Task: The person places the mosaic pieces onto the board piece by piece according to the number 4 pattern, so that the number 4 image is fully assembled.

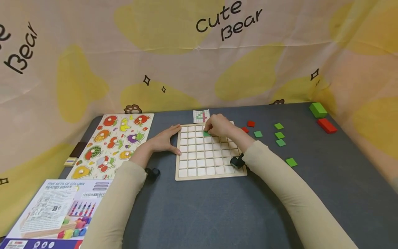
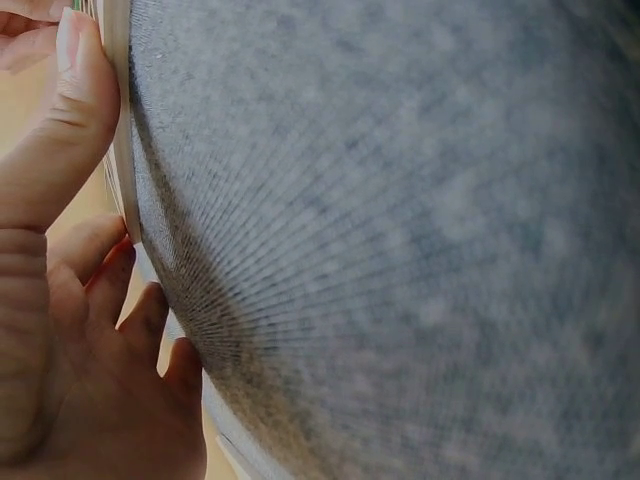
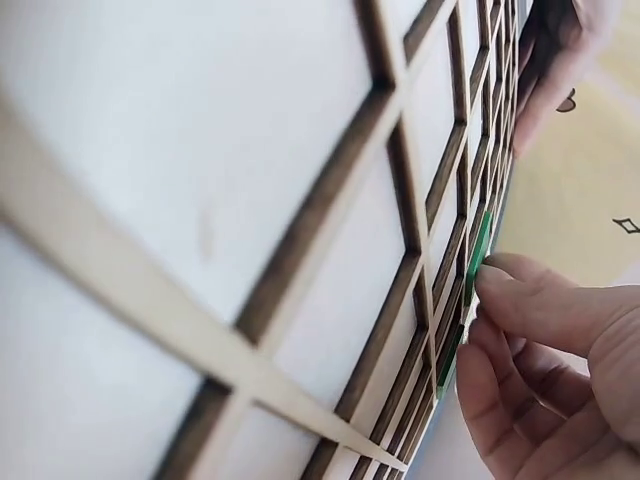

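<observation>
Far left there's a bead box (image 1: 59, 211), and the left sleeve (image 1: 115, 207) overlaps its edge in the head view, so a careless elbow could shove it; the fruit puzzle board (image 1: 113, 147) behind it is prob fine. L hand (image 1: 164, 140) is spread w/ thumb and fingers at the left edge of the grid board (image 1: 200, 155), not clenched, so imo if that pressure slackens the board could skid on the counter (image 1: 199, 211). Pattern card (image 1: 201, 116) sits just behind the board, easy to nudge w/ knuckles. Green tile (image 1: 206, 134) is near the board's back edge, pinched by the R hand (image 1: 219, 125); afaict it's not lying flat, so an angled release might leave it crooked or in the wrong spot, esp. w/ fingers blocking the view. Black wrist device (image 1: 237, 161) hangs over the board's right side, might snag it. Red tiles (image 1: 250, 123) are near the R forearm, so a wide pull-back may sweep them; loose green tiles (image 1: 280, 142), green block (image 1: 318, 110) + red block (image 1: 327, 126) further right are prob safe.
</observation>
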Demonstrator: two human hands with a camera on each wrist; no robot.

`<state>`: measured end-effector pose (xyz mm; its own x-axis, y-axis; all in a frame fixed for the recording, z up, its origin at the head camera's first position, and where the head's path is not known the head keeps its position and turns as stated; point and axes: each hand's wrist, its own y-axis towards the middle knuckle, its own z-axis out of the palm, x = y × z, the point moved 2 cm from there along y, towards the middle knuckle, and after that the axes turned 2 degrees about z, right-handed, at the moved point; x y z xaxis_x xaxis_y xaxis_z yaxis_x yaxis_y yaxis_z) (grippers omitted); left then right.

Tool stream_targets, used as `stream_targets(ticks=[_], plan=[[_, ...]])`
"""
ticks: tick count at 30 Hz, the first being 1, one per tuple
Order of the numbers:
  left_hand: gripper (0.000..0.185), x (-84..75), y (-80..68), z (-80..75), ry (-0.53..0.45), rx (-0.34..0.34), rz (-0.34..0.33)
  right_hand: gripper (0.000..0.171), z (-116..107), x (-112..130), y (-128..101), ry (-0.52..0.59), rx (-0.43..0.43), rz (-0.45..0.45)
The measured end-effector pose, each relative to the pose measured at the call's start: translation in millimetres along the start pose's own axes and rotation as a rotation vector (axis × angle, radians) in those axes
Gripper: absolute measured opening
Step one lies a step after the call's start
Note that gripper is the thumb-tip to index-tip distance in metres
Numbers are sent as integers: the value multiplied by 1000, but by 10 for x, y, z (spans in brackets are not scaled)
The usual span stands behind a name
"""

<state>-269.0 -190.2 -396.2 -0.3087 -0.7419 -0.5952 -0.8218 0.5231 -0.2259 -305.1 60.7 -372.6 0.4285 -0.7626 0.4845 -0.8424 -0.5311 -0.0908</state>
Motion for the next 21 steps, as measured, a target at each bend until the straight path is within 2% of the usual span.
stream_targets(ticks=[4,7,14,17,21], plan=[[113,-13,-15,3,-5,-2,2,19,-37,-48,-41,0,5,-17],[114,-12,-13,6,-2,-1,3,21,-140,-186,-126,24,1,-10],[114,34,4,14,-3,-2,6,19,-482,-803,-420,101,-53,101],[114,44,6,14,-5,-4,3,19,-610,-1047,-565,153,-44,158],[114,33,5,15,-8,1,1,21,-766,-1301,-778,165,-41,211]])
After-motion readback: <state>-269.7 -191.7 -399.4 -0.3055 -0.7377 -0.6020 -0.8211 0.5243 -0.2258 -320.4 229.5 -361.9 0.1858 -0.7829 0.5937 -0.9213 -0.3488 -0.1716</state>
